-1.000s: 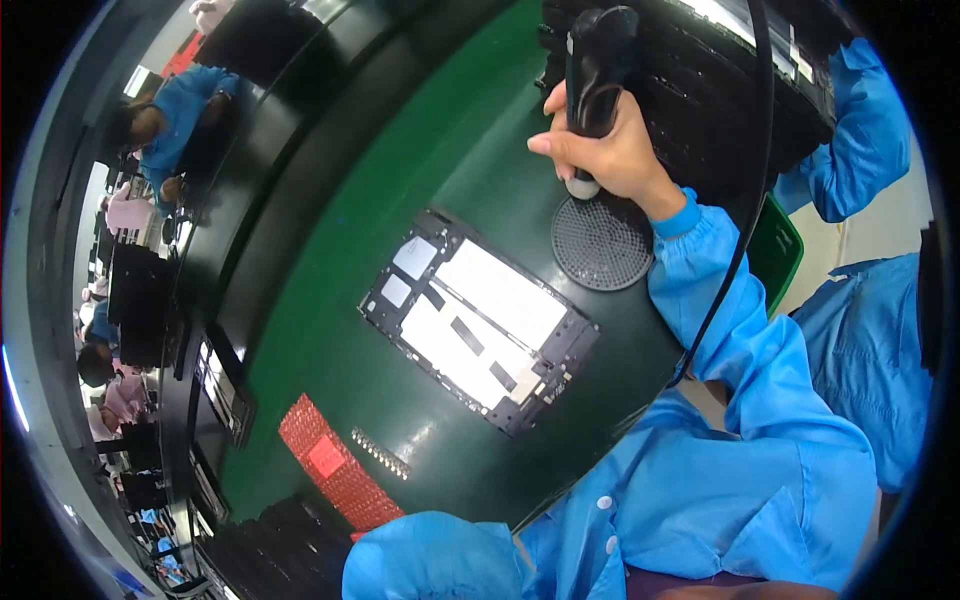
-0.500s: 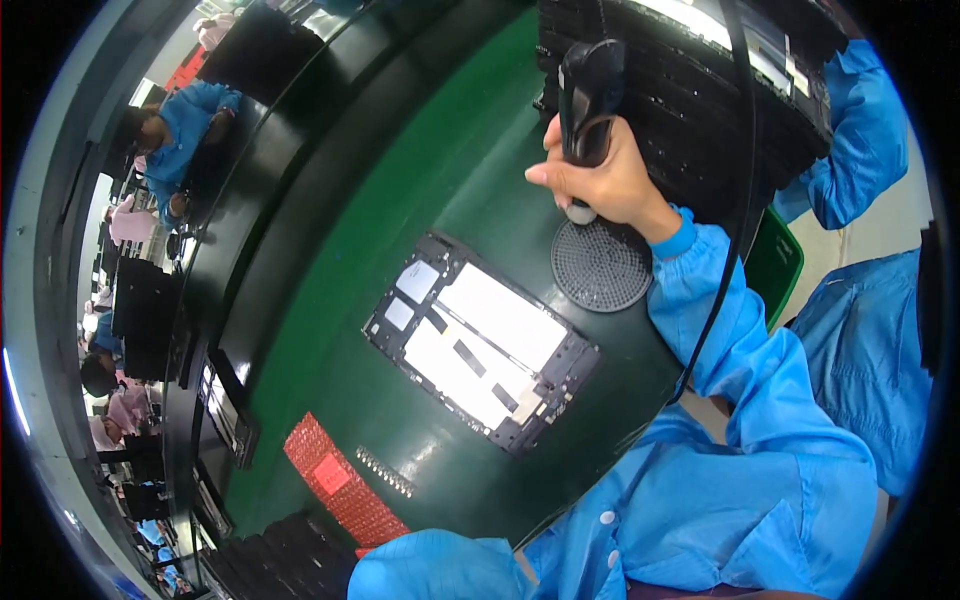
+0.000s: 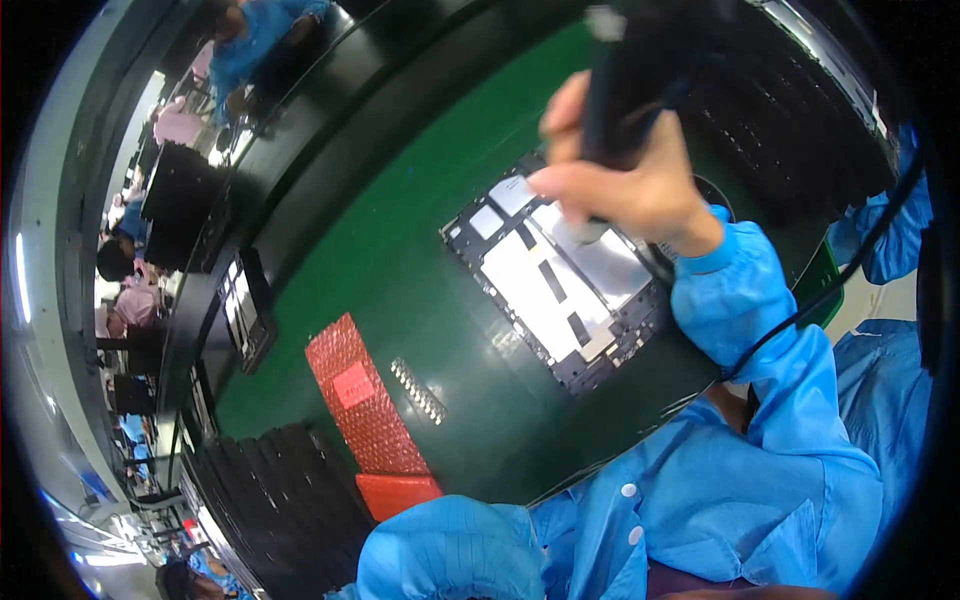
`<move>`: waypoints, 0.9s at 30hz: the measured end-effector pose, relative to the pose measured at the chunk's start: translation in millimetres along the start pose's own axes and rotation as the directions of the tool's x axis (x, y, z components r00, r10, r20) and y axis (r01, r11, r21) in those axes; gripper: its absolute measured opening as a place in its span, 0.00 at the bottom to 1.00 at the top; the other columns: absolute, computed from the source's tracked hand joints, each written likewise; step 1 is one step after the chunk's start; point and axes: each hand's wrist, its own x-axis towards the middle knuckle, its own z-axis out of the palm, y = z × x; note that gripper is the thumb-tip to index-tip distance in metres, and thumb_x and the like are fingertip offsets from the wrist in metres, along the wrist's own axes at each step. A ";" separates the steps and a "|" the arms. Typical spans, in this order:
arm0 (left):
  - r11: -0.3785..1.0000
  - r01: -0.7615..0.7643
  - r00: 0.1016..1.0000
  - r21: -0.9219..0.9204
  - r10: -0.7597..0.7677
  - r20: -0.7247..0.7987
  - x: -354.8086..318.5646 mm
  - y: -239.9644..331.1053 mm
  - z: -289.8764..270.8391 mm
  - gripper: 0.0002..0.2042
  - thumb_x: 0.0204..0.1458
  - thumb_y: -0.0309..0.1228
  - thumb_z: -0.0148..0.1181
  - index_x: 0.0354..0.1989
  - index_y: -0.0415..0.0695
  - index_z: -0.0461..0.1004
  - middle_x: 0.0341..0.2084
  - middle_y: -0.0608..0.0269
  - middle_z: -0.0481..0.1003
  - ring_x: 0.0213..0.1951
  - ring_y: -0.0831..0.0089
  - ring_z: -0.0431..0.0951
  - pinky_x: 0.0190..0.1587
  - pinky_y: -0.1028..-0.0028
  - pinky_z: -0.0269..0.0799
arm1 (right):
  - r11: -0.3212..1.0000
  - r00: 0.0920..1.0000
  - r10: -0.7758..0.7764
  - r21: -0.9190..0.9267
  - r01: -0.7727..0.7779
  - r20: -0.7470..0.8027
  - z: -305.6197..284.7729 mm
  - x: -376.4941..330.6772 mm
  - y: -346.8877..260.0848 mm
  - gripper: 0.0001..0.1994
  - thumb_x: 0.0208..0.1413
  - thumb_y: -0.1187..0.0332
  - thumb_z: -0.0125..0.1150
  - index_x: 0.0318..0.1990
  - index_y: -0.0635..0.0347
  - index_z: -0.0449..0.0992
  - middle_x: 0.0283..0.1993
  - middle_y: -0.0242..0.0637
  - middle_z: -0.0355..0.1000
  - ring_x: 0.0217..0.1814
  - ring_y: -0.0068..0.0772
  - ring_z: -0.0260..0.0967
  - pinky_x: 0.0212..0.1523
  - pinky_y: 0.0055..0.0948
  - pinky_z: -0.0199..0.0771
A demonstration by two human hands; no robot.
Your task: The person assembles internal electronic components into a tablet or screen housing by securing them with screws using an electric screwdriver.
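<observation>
One hand in view: right hand (image 3: 625,190) wrapped tight round a black electric screwdriver (image 3: 625,95), tip down over the open tablet chassis (image 3: 560,280) lying flat on the green belt (image 3: 400,250), red bubble-wrap sheet (image 3: 365,400) nearby; left hand out of frame.

Right hand (image 3: 625,185) raised, fingers (image 3: 560,183) curled in grip; left forearm (image 3: 450,555) low, hand hidden.

Red bubble-wrap pack (image 3: 362,412) (pink label (image 3: 353,385), square) lies, seemingly flat, on the green mat (image 3: 400,240).
</observation>
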 end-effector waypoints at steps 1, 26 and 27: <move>1.000 0.005 1.000 0.016 -0.005 -0.009 -3.0 0.6 -5.7 0.06 0.44 0.19 0.58 0.31 0.40 0.71 0.29 0.63 0.72 0.32 0.76 0.71 0.32 0.79 0.66 | 0.998 0.997 0.021 0.059 -0.025 0.074 20.4 2.0 6.6 0.14 0.41 0.77 0.67 0.34 0.64 0.67 0.18 0.30 0.68 0.16 0.19 0.67 0.16 0.18 0.64; 0.939 -0.051 0.991 0.341 0.090 -0.099 -20.6 -39.9 -61.1 0.09 0.44 0.20 0.59 0.36 0.36 0.72 0.31 0.60 0.72 0.31 0.74 0.72 0.32 0.77 0.68 | 0.965 0.954 0.244 0.052 -0.256 0.174 90.3 14.3 57.3 0.14 0.40 0.77 0.67 0.33 0.63 0.66 0.18 0.32 0.68 0.16 0.20 0.65 0.17 0.21 0.64; 0.934 -0.057 0.991 0.351 0.096 -0.094 -19.3 -41.2 -61.7 0.09 0.44 0.20 0.59 0.36 0.36 0.72 0.31 0.59 0.72 0.30 0.74 0.72 0.32 0.77 0.68 | 0.965 0.954 0.247 0.044 -0.258 0.168 91.1 15.5 56.3 0.14 0.40 0.77 0.66 0.33 0.63 0.66 0.18 0.32 0.68 0.16 0.20 0.65 0.17 0.21 0.64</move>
